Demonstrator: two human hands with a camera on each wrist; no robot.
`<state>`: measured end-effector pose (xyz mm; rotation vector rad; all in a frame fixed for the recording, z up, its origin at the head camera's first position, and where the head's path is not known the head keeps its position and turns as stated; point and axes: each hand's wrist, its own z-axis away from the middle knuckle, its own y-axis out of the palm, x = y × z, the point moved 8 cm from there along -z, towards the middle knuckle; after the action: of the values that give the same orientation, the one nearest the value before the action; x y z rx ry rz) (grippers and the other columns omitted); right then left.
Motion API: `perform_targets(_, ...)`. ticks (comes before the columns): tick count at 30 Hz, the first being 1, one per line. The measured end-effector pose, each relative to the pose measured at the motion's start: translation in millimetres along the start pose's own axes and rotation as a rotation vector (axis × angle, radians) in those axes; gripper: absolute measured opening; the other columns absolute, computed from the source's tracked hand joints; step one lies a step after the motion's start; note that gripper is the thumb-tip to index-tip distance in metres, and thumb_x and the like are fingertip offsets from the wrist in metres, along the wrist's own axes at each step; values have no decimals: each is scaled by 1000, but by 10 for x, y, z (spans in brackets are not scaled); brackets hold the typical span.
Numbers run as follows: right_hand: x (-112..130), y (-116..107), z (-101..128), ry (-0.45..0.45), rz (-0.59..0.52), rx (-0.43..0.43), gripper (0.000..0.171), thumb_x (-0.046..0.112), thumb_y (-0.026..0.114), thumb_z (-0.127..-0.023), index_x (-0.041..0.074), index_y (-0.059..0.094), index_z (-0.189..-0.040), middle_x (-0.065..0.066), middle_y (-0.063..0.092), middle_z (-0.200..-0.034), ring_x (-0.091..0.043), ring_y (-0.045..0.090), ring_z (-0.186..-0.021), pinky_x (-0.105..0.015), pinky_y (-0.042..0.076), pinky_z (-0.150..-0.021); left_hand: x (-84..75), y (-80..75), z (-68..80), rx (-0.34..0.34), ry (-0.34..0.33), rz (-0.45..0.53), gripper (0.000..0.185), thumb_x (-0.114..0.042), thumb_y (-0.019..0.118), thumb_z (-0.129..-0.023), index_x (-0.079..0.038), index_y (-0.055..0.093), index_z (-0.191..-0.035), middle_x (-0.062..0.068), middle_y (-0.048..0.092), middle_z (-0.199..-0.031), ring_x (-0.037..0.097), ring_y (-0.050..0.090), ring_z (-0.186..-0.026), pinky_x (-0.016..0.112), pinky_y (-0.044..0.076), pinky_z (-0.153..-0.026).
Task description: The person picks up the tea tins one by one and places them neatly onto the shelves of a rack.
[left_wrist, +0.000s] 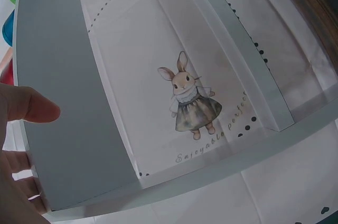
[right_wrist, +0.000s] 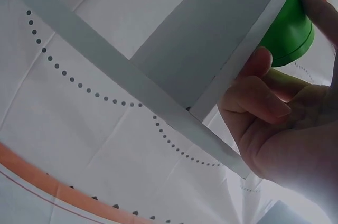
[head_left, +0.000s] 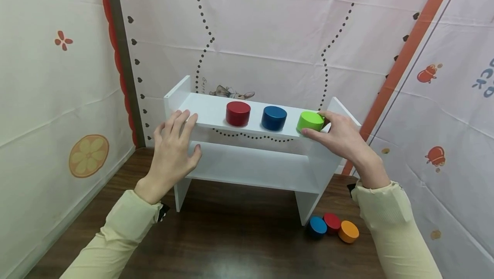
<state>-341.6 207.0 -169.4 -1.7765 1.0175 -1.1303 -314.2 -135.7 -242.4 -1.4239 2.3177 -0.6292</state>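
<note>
A white two-tier shelf (head_left: pixel 216 114) stands on a dark wooden table. Its top board carries a red cylinder (head_left: pixel 237 113), a blue cylinder (head_left: pixel 274 118) and a green cylinder (head_left: pixel 310 121) in a row. My right hand (head_left: pixel 339 135) pinches the green cylinder (right_wrist: pixel 288 31) at the shelf's right end, thumb in front and fingers behind. My left hand (head_left: pixel 173 146) rests with straight fingers on the front edge of the top board at its left end; its thumb (left_wrist: pixel 31 108) lies under the board in the left wrist view.
Three loose discs lie on the table by the shelf's right leg: blue (head_left: pixel 317 226), red (head_left: pixel 332 222) and orange (head_left: pixel 348 231). Patterned fabric walls close in behind and on both sides. Bare tabletop (head_left: pixel 231 236) stretches in front of the shelf.
</note>
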Motion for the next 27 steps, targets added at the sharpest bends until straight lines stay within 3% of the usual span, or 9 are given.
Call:
perform_targets(11, -44, -25, 295, -42, -14, -86, 69, 49, 59, -91, 0, 45, -138, -23, 55, -122, -35, 56, -102, -47, 54, -76, -16, 29, -2, 7, -9, 10, 74, -15, 75, -73, -5, 43, -139, 19, 42, -144, 36, 32, -137, 68, 30, -100)
perform_targets(16, -109, -25, 533, -69, -21, -234, 54, 36, 63, -92, 0, 48, -130, -19, 55, -109, -24, 51, -75, -27, 47, -61, -16, 50, 1, 8, -6, 7, 75, -15, 75, -73, -5, 42, -140, 19, 41, -144, 36, 31, -138, 68, 30, -100)
perform_targets(20, -166, -38, 712, -93, -50, -352, 41, 26, 66, -91, 1, 52, -119, -14, 55, -98, -17, 43, -67, -19, 38, -54, -5, 54, 9, 9, -2, -3, 76, -14, 74, -74, -5, 40, -141, 19, 40, -145, 36, 31, -138, 68, 30, -100)
perform_targets(27, -333, 187, 933, -140, -52, -321, 18, 19, 70, -87, 7, 61, -97, -1, 55, -74, -10, 44, -63, -18, 40, -52, 28, 23, 44, 3, 13, 27, 79, -13, 70, -76, -9, 36, -147, 16, 33, -153, 33, 25, -144, 69, 28, -101)
